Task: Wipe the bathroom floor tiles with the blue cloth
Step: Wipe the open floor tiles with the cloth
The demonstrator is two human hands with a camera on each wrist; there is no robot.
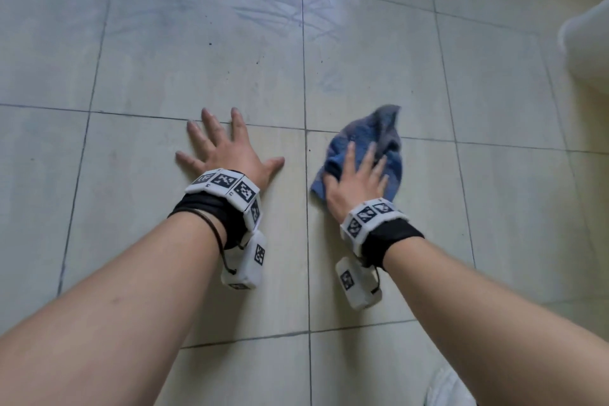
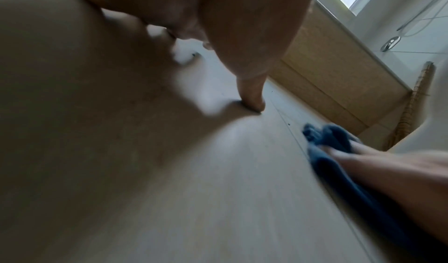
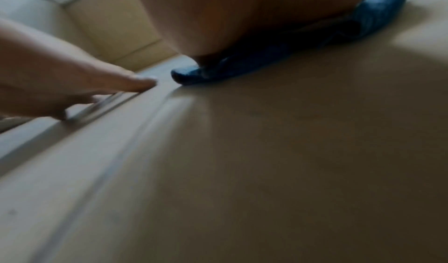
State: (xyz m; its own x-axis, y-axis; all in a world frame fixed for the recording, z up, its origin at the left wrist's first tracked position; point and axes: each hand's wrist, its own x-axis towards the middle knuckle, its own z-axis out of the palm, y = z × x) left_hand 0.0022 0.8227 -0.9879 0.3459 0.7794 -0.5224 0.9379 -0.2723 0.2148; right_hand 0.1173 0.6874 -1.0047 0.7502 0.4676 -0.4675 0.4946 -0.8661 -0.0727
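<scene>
Hidden under the right hand (image 1: 357, 181): the middle of the blue cloth (image 1: 384, 138), its far corner smeared by blur in the head view. Cut off at the right edge: a white object (image 1: 590, 43), too little shown to identify. Blurred throughout the wrist views: floor tiles (image 3: 266, 161) close to each lens.

Blue cloth (image 1: 362, 148): crumpled, flat on pale floor tiles (image 1: 197, 43), under right-hand fingers (image 1: 369, 158); bunched corner sticks out beyond fingertips.
</scene>
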